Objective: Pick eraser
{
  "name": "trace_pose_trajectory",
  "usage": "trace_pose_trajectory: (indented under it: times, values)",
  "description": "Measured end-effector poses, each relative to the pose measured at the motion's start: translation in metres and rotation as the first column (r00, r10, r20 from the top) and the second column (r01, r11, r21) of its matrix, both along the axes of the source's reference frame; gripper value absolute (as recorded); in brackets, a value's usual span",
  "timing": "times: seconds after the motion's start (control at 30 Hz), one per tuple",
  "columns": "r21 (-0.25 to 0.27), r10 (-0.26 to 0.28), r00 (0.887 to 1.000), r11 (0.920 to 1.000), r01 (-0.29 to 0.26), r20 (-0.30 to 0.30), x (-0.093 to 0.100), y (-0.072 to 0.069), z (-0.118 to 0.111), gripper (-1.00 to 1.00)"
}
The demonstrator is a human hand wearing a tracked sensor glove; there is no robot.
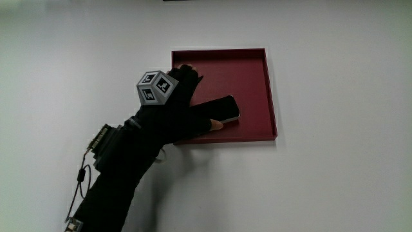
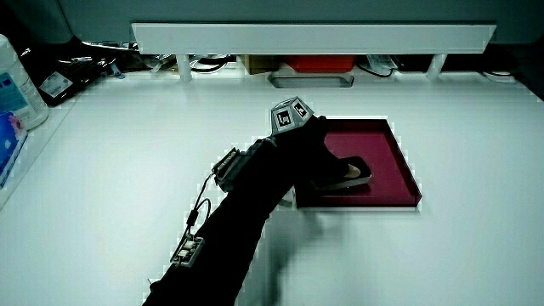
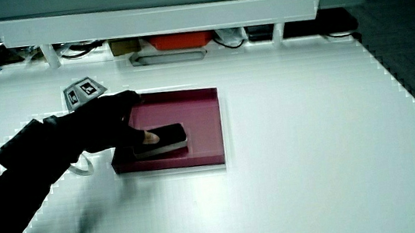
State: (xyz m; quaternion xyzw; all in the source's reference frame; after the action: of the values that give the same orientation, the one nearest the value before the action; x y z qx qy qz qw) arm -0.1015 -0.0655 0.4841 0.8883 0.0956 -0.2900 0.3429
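Nearest to the camera is my forearm point(image 1: 109, 183), sleeved in black, with a small connector block and a thin cable strapped to it, reaching up from my edge of the counter point(image 1: 335, 187). My hand point(image 1: 172, 111) lies over the corner of the dark red tray point(image 1: 254, 64) that sits closest to me, and the patterned cube point(image 1: 154, 87) rides on its back. My grip is closing on the eraser point(image 1: 222, 108), a dark slab with a pale edge: the thumb presses its nearer end from my side while the other fingers point(image 1: 187, 72) stretch across the tray floor beside it. I cannot tell whether the eraser is lifted or resting on the tray floor. It sits inside the tray, near the tray wall nearest me, as both side views show point(image 2: 350, 172) point(image 3: 160, 140). In both side views the tray point(image 2: 399, 170) point(image 3: 204, 125) stands on the white counter, and a low white partition point(image 2: 314, 36) point(image 3: 157, 19) runs along the counter's edge farthest from me, with cables and an orange box under it.
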Motion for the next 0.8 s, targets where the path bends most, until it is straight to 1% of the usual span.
trace_pose_trajectory:
  times: [0.1,0.13,0.27,0.3,0.4,0.43,0.47,0.5,0.53,0.63,0.67,0.7,0.73,0.77,0.8]
  values:
    - [-0.012,-0.003,1.0,0.9999,0.003,-0.003,0.005,0.002,0.014,0.0]
    - [-0.023,-0.007,1.0,0.9997,0.007,0.002,0.007,0.002,0.017,0.0]
    - [-0.037,-0.004,1.0,0.9993,0.005,0.025,0.013,0.002,0.028,0.0]
    - [-0.042,-0.005,1.0,0.9991,0.006,0.02,0.014,0.002,0.033,0.0]
    - [-0.027,0.004,0.999,0.9996,-0.002,0.04,0.019,0.002,0.039,0.0]
    - [-0.036,0.005,0.999,0.9993,-0.004,0.037,0.021,0.003,0.042,0.0]
    - [-0.038,0.009,0.998,0.9993,-0.007,0.055,0.023,0.003,0.043,0.0]
    - [-0.036,0.017,0.998,0.9992,-0.015,0.058,0.025,0.004,0.045,0.0]
    - [-0.047,0.016,0.997,0.9988,-0.013,0.071,0.028,0.004,0.045,0.0]
    - [-0.031,0.036,0.995,0.999,-0.033,0.095,0.033,0.005,0.055,0.0]
    - [-0.031,0.039,0.993,0.9989,-0.036,0.107,0.034,0.006,0.053,0.0]
    - [-0.045,0.038,0.993,0.9984,-0.033,0.113,0.035,0.007,0.053,0.0]
    - [-0.034,0.046,0.992,0.9985,-0.042,0.12,0.036,0.007,0.055,0.0]
    - [-0.036,0.045,0.993,0.9985,-0.041,0.111,0.036,0.007,0.059,0.0]
    - [-0.044,0.044,0.993,0.9983,-0.039,0.11,0.035,0.007,0.059,0.0]
